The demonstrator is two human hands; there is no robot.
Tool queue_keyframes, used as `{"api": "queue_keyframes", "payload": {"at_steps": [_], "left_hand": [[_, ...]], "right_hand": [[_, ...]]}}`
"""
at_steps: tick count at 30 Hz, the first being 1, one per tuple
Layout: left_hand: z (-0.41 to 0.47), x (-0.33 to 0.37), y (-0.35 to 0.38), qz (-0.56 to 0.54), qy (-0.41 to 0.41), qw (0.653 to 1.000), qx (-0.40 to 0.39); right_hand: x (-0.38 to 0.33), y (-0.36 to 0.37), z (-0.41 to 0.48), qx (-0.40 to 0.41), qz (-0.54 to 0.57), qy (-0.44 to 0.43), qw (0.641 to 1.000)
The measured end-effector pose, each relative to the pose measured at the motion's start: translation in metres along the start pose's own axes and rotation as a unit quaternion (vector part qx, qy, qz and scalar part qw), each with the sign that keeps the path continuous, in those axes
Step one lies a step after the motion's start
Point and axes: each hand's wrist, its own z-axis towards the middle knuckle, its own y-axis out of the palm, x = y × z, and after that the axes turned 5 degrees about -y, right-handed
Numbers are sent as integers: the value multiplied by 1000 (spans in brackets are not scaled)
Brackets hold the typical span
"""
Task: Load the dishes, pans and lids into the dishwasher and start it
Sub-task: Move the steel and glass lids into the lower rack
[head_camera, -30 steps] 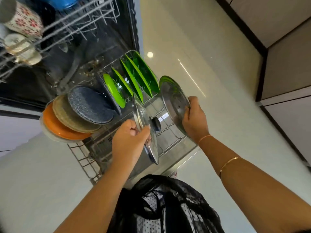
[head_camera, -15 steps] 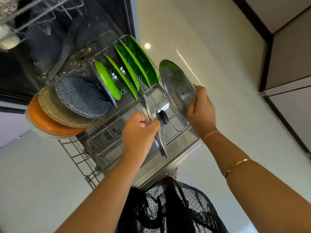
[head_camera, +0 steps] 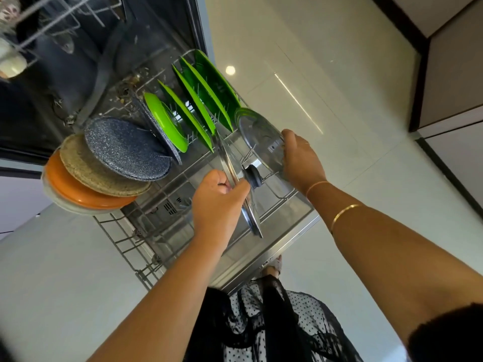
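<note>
Two round glass lids with steel rims are over the pulled-out wire lower rack [head_camera: 125, 239] of the open dishwasher [head_camera: 162, 30], one in each of the hands. The left hand [head_camera: 218, 202] has its fingers curled round the rim of the edge-on lid [head_camera: 252, 218], thumb lying beside its one black knob [head_camera: 253, 176]; whether that lid's lower edge rests on the rack I cannot tell. The right hand [head_camera: 300, 159] grips the near rim of the second lid [head_camera: 258, 134], which tilts with its underside up, just right of the first. Five bright green plates [head_camera: 209, 90], as far as their edges can be counted, stand on edge in a row behind the lids, the smallest [head_camera: 167, 122] at the left end. Two blue-grey speckled round pieces follow, one upright [head_camera: 153, 121] against the smallest green plate, one leaning [head_camera: 125, 150]. Under that lean one beige speckled dish [head_camera: 91, 165], one orange dish [head_camera: 73, 189] and one pale dish [head_camera: 60, 202], overlapped and hanging past the rack's left edge. The edge-on lid stands between the green row and the second lid, and the left hand hides the rack wires beneath it. The steel door [head_camera: 261, 257] lies open under the rack. An upper rack [head_camera: 52, 27] holds one pale cup [head_camera: 10, 61]. The right wrist bears two bands, a thin thread [head_camera: 316, 185] and a gold bangle [head_camera: 345, 212]. Glossy white floor tiles [head_camera: 313, 74] and pale cabinets [head_camera: 454, 74] lie to the right.
</note>
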Motion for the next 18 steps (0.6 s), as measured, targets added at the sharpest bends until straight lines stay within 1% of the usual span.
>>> {"api": "queue_keyframes", "payload": {"at_steps": [2, 6, 9, 11, 13, 15, 18], "left_hand": [[1, -3, -1, -2, -1, 1000, 2], [4, -9, -3, 0, 1, 1000, -2], [5, -11, -3, -22, 0, 1000, 0], [8, -13, -2, -37, -6, 999, 0], [12, -15, 0, -58, -11, 998, -5], [15, -14, 2, -73, -19, 997, -11], [19, -12, 7, -86, -34, 996, -19]], "right_hand": [[7, 2, 4, -29, -30, 20, 999], [18, 0, 19, -56, -11, 100, 993], [23, -3, 24, -89, 16, 107, 990], [22, -2, 22, -89, 27, 96, 991], [20, 1, 19, -66, 24, 85, 994], [15, 2, 13, -13, 28, 81, 996], [2, 0, -8, 73, 63, 89, 991]]}}
